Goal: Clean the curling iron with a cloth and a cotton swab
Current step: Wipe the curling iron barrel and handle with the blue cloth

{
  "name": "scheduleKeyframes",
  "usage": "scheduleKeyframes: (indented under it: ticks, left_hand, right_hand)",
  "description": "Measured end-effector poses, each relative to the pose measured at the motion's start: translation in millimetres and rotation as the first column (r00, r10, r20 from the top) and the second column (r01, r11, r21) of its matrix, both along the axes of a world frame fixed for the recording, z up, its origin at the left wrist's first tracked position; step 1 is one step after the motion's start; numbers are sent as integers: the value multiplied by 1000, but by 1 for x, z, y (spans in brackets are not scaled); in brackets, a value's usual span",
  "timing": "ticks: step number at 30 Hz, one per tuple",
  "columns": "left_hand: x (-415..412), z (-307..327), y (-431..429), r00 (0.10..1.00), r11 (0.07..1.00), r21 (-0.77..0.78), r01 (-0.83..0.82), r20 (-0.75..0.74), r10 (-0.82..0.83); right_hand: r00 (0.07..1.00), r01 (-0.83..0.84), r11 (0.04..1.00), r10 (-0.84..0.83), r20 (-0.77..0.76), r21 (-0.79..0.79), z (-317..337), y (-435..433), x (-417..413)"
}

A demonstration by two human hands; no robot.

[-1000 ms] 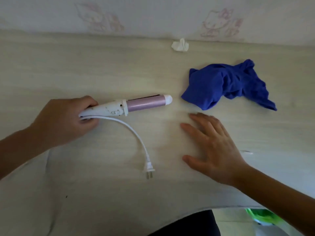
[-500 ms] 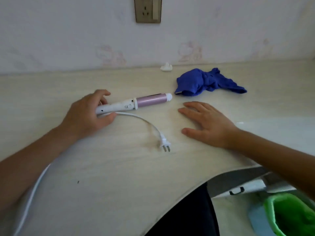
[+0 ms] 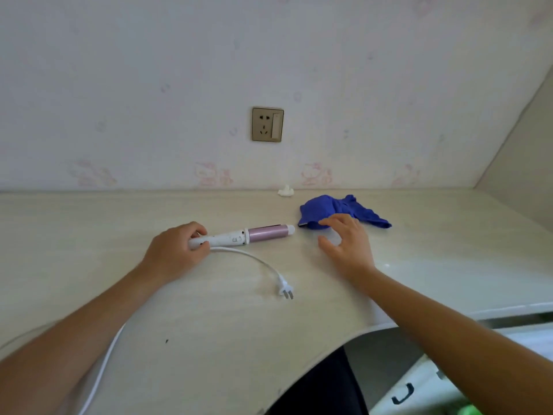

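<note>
A: Where do we find the curling iron (image 3: 248, 235)?
B: Flat on the pale desk (image 3: 89, 235), its handle gripped by the left hand (image 3: 173, 253). The right hand (image 3: 347, 244), fingers spread, is at the blue cloth (image 3: 335, 208) (wall socket (image 3: 267, 124) above).

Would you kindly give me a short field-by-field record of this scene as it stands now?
left hand: grips the curling iron by its white handle
right hand: open, fingers at the near edge of the cloth; contact unclear
curling iron: lying on the table, pink barrel toward the cloth
cloth: blue, crumpled, near the wall
plug: loose on the table, not in the wall socket
small white object: by the wall, too small to identify
</note>
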State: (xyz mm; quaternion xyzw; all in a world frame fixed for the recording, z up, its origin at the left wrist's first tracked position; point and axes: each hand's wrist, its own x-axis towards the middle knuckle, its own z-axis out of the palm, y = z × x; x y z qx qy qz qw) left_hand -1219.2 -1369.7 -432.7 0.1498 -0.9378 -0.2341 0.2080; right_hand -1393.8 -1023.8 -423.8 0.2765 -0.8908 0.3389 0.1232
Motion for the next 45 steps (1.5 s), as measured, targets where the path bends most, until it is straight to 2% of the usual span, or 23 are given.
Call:
scheduleKeyframes:
  ticks: [4,7,10,13,16,19,22,25,28,32,39,45]
  left_hand:
    - [-7,-6,-7,999,998,-63,27,20,-25]
    - [-9,-8,-9,999,997,-60,41,22,-40]
    - [-10,-9,-11,998,998,-25,59,33,-59]
    - [-11,-10,-12,996,997,-12,77,49,-76]
    - [-11,-8,-15,996,998,22,66,51,-67]
    - [-13,-3,-22,999,994,101,35,-20,-33]
    - [-14,7,-12,993,984,172,45,-118,-25]
    - [-26,23,-1,966,953,290,88,-258,-10]
    - [-42,38,8,946,891,439,113,-322,38]
    - [-52,36,20,941,799,590,118,-324,100]
    - [-52,30,19,927,717,693,82,-317,200]
    - [-50,27,20,902,631,766,123,-352,251]
  right_hand:
    - [999,17,990,-21,30,141,14,-11,-48]
    - [991,-38,953,-3,134,301,23,-20,-88]
    - [950,-155,941,58,306,301,26,-28,-119]
    - [956,-145,946,58,289,290,19,-38,-135]
    - [964,-101,982,57,260,159,15,-49,-136]
    - [974,-81,993,97,207,-84,31,-63,-128]
    - [972,-120,931,181,149,-346,57,-65,-100]
    - [954,-211,847,287,86,-488,73,-79,-67]
    - [918,-295,792,391,72,-534,71,-109,-40]
    - [875,-392,772,481,56,-500,54,-156,-17]
    - [869,-354,689,492,50,-632,45,-212,-18]
    - [808,-435,648,587,45,-626,46,-228,-27]
